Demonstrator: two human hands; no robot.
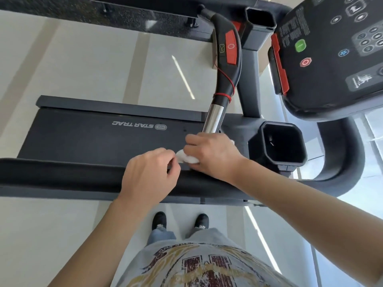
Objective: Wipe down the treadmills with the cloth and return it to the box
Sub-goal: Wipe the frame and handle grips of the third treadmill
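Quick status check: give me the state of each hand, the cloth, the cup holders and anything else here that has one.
Cloth: crumpled, pinched between both hands.
Right hand: closed on the cloth, below the chrome grip.
Left hand: fingertips pinching the cloth's end.
Near cup holder: no cup in it.
Far cup holder: looks empty.
Red cord: wound around the handlebar.
Belt: bare.

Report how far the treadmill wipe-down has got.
Done: cannot tell which surfaces are already wiped. In hand: the right hand presses the white cloth near the chrome handrail; the left hand pinches its edge. Left: the console may need wiping, and returning the cloth; no box in view.
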